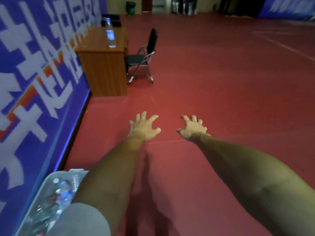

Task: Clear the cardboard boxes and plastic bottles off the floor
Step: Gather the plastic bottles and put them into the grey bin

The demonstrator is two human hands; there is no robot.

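Grey sleeve [81, 220] fills the corner at 7 o'clock, and just past it, tight against the foot of the blue banner [34, 82], sits a pale plastic crate [49, 178] with a heap of clear plastic bottles [64, 193] lying in it, some with blue labels. Both bare forearms stretch forward over the red floor [230, 99]. Out at their ends the left hand [144, 127] is spread wide, fingers fanned and nearly straight, with nothing in it. The right hand [192, 129], a little apart at 1 o'clock from it, has its fingers splayed and bent like a claw, and it too holds nothing. Whether either hand touches the floor cannot be told. Farther on at 11 o'clock a wooden desk [105, 68] stands against the banner, and one upright water bottle [110, 33] with a blue label rests on its top near the front edge. Just beside the desk, at 12 o'clock, a black folding chair [143, 57] faces it. Well beyond, by the far wall, stands a green waste bin [130, 8], blurred and dim.
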